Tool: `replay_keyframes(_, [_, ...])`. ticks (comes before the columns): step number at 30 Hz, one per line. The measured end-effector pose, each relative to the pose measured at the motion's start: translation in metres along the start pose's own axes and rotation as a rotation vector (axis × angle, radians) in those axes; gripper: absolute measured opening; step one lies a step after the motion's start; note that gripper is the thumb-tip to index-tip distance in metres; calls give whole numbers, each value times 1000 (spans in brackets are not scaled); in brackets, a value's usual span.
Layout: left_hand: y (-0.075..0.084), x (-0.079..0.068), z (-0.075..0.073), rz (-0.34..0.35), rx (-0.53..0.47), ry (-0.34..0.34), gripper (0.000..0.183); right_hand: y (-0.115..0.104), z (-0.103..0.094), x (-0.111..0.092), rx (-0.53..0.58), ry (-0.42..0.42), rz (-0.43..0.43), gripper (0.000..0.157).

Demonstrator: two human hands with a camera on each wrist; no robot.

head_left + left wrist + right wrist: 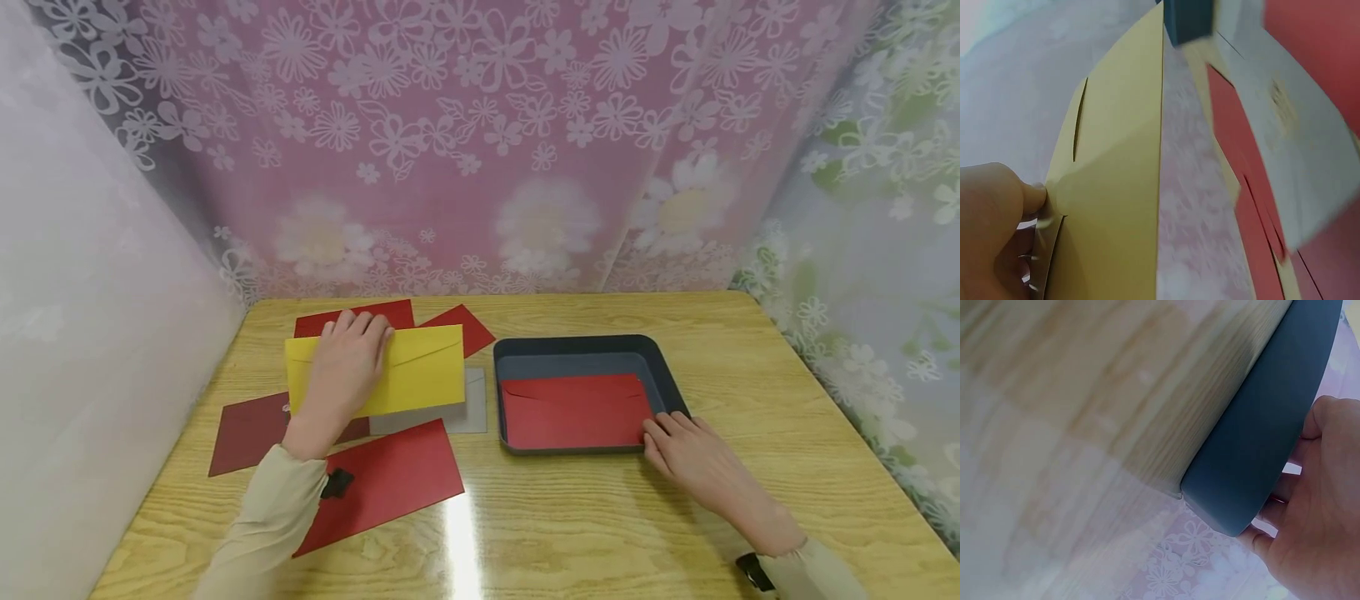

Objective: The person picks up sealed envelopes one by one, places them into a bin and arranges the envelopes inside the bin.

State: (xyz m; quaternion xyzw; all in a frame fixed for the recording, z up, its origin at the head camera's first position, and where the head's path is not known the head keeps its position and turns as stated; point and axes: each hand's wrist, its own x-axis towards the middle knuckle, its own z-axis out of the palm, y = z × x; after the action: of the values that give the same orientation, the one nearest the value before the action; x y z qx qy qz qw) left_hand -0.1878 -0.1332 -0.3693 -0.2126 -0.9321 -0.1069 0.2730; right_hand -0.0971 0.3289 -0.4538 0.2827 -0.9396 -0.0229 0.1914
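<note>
wood-grain table, dark tray, to its left red envelopes, maroon envelope, grey envelope

A pale yellow-brown wooden table shows fine wavy grain, with a bright white streak of glare near its front edge. Behind it hangs a pink curtain printed with white flower outlines and large blurred daisies. A whitish panel flanks the left, a flowered cloth with green leaves the right.

Wrinkled cream long sleeves end above bare hands, with a small black fitting at each cuff.
</note>
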Motion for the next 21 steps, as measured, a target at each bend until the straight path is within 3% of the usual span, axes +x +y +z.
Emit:
replay_keyframes(6, [32, 29, 10, 46, -33, -6, 20, 0, 1, 0, 4, 6, 1, 16])
replay_keyframes(12, [69, 55, 22, 114, -75, 49, 22, 1, 2, 1, 2, 30, -8, 15])
replay_keyframes(16, [96, 70, 31, 152, -117, 75, 22, 1, 3, 0, -6, 27, -12, 15])
replay_keyframes(21, [131, 83, 44, 195, -162, 52, 19, 1, 2, 0, -6, 36, -12, 15])
